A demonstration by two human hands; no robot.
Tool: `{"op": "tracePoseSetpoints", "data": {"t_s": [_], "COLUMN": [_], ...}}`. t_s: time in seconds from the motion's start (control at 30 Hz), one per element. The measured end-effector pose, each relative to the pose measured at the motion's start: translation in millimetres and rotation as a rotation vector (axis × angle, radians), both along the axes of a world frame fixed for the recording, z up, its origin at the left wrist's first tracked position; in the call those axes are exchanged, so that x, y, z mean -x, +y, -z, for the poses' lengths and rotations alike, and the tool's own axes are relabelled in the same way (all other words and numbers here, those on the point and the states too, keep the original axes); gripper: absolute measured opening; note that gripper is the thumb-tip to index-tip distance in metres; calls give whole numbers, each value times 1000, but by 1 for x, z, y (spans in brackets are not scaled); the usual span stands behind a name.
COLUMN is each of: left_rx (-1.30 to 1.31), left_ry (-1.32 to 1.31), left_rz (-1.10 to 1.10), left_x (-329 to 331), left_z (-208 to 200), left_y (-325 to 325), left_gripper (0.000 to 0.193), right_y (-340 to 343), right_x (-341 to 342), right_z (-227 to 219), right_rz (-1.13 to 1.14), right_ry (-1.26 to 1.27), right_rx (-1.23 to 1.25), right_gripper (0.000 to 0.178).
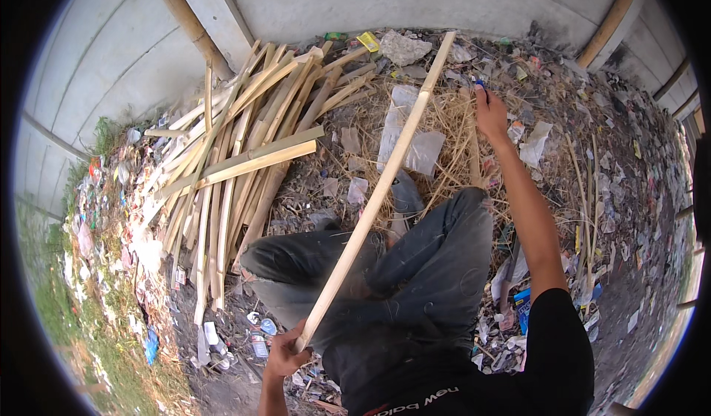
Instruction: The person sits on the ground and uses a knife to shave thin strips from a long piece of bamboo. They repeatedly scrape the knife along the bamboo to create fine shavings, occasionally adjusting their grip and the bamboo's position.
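Note:
A long pale split bamboo strip [378, 194] slants across my lap, its far end up beyond my knees. My left hand [285, 353] is closed round its near end, low in the view beside my hip. My right hand [490, 112] is stretched forward on the right, apart from the strip, closed on a small blue object [480, 84]. Only a bit of blue shows past the thumb; the rest of that object is hidden or too small to make out. Straw-like bamboo shavings [452, 120] lie on the ground between the strip and my right hand.
A pile of split bamboo strips [244, 142] lies crosswise at the left. Behind stands a grey concrete panel wall [415, 5] with bamboo poles [185, 20] against it. Litter, white plastic sheets [418, 146] and a rock [405, 48] cover the ground around my bent legs [415, 275].

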State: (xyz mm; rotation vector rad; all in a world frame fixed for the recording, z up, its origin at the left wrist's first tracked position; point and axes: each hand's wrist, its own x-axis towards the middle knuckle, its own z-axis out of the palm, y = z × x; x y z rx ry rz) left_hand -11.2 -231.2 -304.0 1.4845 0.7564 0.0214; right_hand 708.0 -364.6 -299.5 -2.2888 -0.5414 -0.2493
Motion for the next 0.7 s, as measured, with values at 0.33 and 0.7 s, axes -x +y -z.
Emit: {"op": "tracePoseSetpoints", "data": {"t_s": [0.33, 0.7], "left_rx": [-91, -272], "left_ry": [-105, -134], "left_rz": [-98, -198], "left_x": [-114, -192], "left_z": [-26, -29], "left_y": [-9, -13], "left_gripper": [75, 71], "right_y": [35, 25], "right_x": [149, 329], "right_z": [-32, -33], "right_rz": [-491, -1097], "right_ry": [121, 207], "right_rx": [-15, 265], "right_gripper": [59, 57]}}
